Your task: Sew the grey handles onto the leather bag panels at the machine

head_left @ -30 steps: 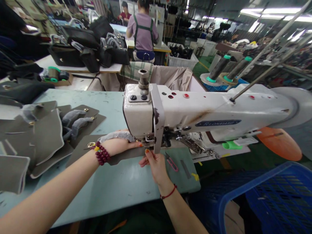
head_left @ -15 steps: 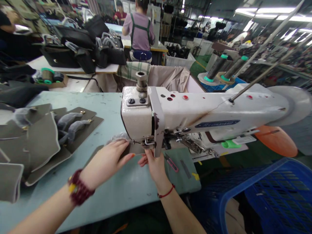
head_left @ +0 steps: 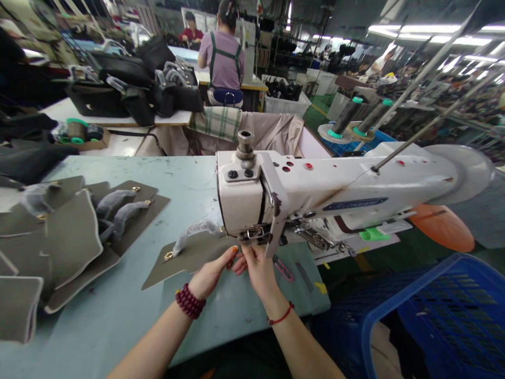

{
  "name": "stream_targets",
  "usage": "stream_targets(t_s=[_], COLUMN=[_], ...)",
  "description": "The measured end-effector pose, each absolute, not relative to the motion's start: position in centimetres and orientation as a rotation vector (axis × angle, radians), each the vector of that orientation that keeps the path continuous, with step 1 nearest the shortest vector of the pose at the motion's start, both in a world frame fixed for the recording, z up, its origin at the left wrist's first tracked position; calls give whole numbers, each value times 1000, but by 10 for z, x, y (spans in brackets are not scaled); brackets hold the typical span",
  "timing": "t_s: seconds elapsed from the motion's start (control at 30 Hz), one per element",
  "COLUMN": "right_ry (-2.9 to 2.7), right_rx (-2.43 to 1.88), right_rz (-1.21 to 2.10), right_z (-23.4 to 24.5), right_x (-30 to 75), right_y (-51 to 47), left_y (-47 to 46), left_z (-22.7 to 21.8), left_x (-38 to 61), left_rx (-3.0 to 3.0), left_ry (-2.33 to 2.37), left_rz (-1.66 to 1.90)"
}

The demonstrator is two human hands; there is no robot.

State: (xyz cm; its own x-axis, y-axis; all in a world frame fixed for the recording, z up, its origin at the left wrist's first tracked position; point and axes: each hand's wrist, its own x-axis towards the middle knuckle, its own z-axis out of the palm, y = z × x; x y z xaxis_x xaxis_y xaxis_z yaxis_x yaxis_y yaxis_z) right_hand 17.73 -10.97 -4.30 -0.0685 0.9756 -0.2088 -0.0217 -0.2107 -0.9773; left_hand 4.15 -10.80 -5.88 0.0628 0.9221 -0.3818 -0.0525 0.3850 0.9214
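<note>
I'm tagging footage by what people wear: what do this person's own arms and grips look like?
The left grip is ungloved with an orange thumbnail; its wrist wears dark red beads in several rows. The right grip, also ungloved, has a thin red cord bracelet at the wrist. No sleeves show.

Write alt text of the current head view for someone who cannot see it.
A person's left hand and right hand are close together at a white sewing machine, beside a grey-brown panel with a wrapped strap. Similar panels lie at left on the table; a blue basket stands at lower right.
</note>
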Motion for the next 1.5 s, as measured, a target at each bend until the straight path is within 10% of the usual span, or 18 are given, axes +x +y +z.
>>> stream_targets(t_s=[1.5], right_ry=[-1009], right_rx=[-1241], right_rz=[1499], right_z=[-45], right_x=[181], right_y=[-132], left_y=[-97], left_z=[-39], left_x=[46], left_rx=[843], left_ry=[1377], left_rz=[881])
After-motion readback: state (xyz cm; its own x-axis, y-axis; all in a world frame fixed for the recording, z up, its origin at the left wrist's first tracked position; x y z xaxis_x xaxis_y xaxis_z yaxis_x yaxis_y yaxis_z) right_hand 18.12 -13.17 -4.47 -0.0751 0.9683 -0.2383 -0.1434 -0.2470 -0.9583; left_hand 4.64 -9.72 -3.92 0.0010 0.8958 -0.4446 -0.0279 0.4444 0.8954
